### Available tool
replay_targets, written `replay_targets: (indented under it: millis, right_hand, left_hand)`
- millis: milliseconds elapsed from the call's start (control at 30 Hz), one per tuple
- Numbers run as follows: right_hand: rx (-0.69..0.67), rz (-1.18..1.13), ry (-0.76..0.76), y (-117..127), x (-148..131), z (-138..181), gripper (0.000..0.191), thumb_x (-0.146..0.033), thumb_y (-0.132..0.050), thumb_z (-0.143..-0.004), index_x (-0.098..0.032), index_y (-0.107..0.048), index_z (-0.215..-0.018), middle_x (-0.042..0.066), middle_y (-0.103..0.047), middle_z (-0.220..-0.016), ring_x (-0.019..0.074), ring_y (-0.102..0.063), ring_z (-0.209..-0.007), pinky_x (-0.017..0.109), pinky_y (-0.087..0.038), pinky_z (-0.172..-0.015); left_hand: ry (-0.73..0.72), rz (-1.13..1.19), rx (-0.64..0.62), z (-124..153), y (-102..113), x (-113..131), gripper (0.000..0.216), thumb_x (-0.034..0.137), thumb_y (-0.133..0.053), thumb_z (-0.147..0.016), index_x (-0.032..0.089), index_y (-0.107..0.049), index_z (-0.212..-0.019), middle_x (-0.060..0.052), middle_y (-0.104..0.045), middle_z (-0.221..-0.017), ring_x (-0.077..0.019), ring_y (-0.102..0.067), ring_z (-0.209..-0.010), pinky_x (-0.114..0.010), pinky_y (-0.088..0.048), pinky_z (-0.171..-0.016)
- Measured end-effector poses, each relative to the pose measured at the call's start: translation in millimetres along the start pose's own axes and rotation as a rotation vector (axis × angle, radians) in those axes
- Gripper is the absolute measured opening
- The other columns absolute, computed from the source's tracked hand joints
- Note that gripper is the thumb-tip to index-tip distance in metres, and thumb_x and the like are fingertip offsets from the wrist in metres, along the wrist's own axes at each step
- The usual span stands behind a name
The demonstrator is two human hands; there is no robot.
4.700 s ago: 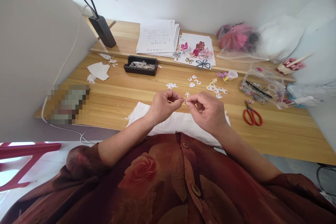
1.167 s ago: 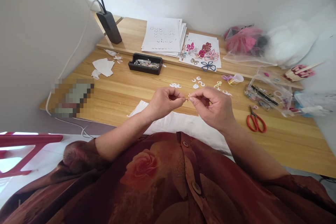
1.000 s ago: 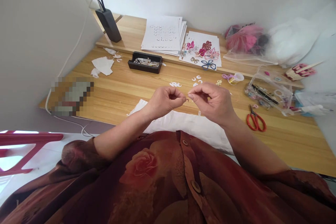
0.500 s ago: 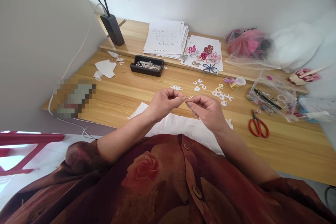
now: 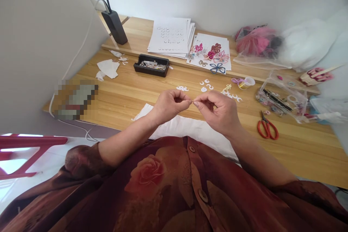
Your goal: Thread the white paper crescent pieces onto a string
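My left hand (image 5: pixel 172 106) and my right hand (image 5: pixel 219 110) meet fingertip to fingertip above a white cloth (image 5: pixel 179 127) at the table's front edge. Each has thumb and forefinger pinched together. Whatever lies between the tips is too small to make out. Just beyond the hands lie small white paper crescents (image 5: pixel 209 86) in loose groups, some partly covered by my right hand. A little yellow cord bundle (image 5: pixel 226 87) rests beside them. Red-handled scissors (image 5: pixel 268 129) lie to the right of my right hand.
A black tray (image 5: pixel 151 66) of beads stands behind the hands. On the raised shelf are paper sheets (image 5: pixel 168 38), flower ornaments (image 5: pixel 210 55) and a mesh bag (image 5: pixel 257 45). A clear box (image 5: pixel 282 98) of trinkets sits right, near a spool (image 5: pixel 247 83). Torn paper (image 5: pixel 108 69) lies left.
My right hand has turned and risen slightly, its fingers curling more and covering some of the crescents. My left hand stays nearly still, still pinching. The view has shifted a little.
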State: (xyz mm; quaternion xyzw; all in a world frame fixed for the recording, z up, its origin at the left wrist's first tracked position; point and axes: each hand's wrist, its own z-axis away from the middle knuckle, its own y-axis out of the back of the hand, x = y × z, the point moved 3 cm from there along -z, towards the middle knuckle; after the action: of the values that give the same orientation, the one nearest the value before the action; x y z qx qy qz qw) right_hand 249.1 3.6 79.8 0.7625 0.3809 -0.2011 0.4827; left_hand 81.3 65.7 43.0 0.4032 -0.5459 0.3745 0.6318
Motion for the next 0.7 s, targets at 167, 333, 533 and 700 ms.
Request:
replay_targets:
  millis: [167,333,533,700]
  right_hand:
    - [-0.052,-0.117,-0.077,2,10,-13,0.008,-0.024,-0.072,-0.09,-0.02,-0.077,-0.085,0.001,-0.072,-0.077,0.0122,-0.055,-0.062,0.029,-0.043,-0.059]
    - [-0.103,-0.397,-0.281,-8,31,-17,0.02,-0.038,-0.083,-0.081,-0.02,-0.075,-0.08,-0.001,-0.065,-0.064,0.0102,-0.051,-0.056,0.026,-0.039,-0.052]
    - [-0.119,-0.637,-0.492,-27,38,-1,0.037,-0.053,-0.088,-0.074,-0.02,-0.072,-0.079,-0.005,-0.056,-0.052,0.0095,-0.046,-0.045,0.025,-0.035,-0.044]
    - [-0.03,-0.431,-0.345,-23,22,6,0.023,-0.042,-0.08,-0.084,-0.02,-0.073,-0.079,-0.002,-0.063,-0.059,0.0106,-0.049,-0.05,0.027,-0.038,-0.047]
  left_hand:
    - [-0.007,0.012,-0.087,3,1,3,0.022,0.036,-0.079,-0.072,0.015,-0.072,-0.075,0.0,-0.063,-0.067,-0.0088,-0.046,-0.059,-0.024,-0.032,-0.055]
    - [0.014,0.109,-0.105,3,1,3,0.023,0.035,-0.083,-0.069,0.016,-0.071,-0.073,0.001,-0.061,-0.065,-0.0081,-0.045,-0.058,-0.024,-0.033,-0.056]
    - [0.019,0.262,-0.019,-2,-2,2,0.026,0.035,-0.085,-0.064,0.016,-0.069,-0.07,0.001,-0.063,-0.067,-0.0087,-0.051,-0.062,-0.024,-0.042,-0.061]
    - [-0.028,0.251,0.054,-6,-1,2,0.028,0.039,-0.083,-0.067,0.016,-0.069,-0.071,0.0,-0.066,-0.069,-0.0084,-0.052,-0.061,-0.024,-0.043,-0.061]
